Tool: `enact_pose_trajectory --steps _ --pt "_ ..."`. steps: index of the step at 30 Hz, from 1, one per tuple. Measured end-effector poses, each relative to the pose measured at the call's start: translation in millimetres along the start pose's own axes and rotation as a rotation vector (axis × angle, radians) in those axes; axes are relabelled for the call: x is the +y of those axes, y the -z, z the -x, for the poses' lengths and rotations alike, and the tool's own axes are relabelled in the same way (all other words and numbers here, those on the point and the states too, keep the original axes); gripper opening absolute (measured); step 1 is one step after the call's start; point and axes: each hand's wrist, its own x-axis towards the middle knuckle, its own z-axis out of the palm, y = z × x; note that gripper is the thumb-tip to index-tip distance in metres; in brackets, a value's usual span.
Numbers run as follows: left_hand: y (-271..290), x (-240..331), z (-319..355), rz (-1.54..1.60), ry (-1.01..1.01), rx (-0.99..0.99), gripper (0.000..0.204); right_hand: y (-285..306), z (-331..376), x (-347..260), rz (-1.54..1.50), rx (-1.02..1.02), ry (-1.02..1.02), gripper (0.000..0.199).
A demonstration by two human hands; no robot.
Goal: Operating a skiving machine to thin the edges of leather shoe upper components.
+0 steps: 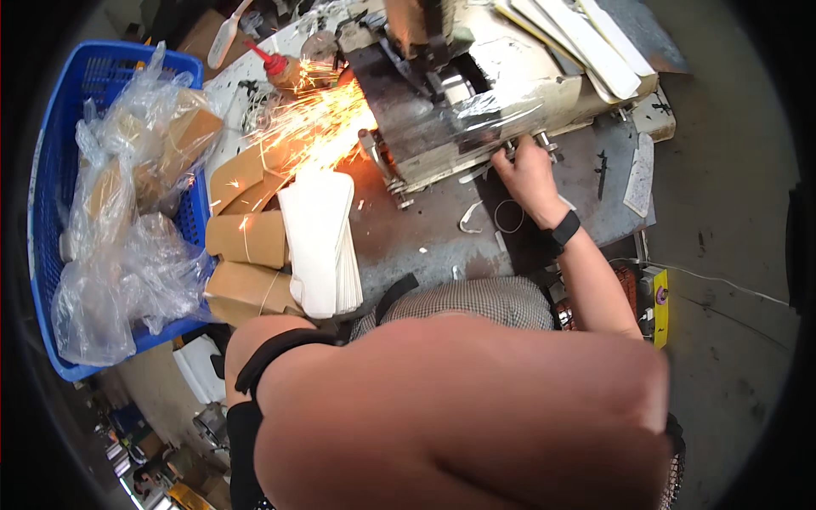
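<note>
My right hand reaches forward and closes its fingers on a small metal handle at the front of a worn grey grinding machine. A black band sits on that wrist. From the machine's left side a shower of orange sparks flies left over the metal bench. My left hand is out of sight; only a bare upper arm fills the lower middle. A stack of flat white sole-shaped pieces lies just below the sparks.
Brown cardboard pieces lie left of the white stack. A blue plastic basket at the left holds clear bags with brown pieces. A red-spouted bottle stands behind the sparks. White strips lie on the machine. A yellow box hangs at the bench's right.
</note>
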Motion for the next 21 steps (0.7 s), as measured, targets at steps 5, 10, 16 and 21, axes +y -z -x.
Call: enact_pose_trajectory --steps 5,10,16,21 --pt "-2.1 12.1 -6.5 -0.048 0.004 -0.122 0.014 5.6 3.9 -3.4 -0.056 -0.018 -0.047 0.027" --pt "14.0 20.2 28.8 -0.432 -0.011 0.145 0.016 0.4 4.5 5.2 -0.095 -0.036 -0.076 0.028" --pt "11.1 17.3 76.3 -0.405 -0.009 0.527 0.019 5.0 3.8 -6.5 -0.079 -0.066 -0.098 0.03" --pt "11.5 10.3 85.4 -0.408 0.033 0.677 0.017 4.6 3.6 -1.6 -0.051 -0.056 -0.094 0.03"
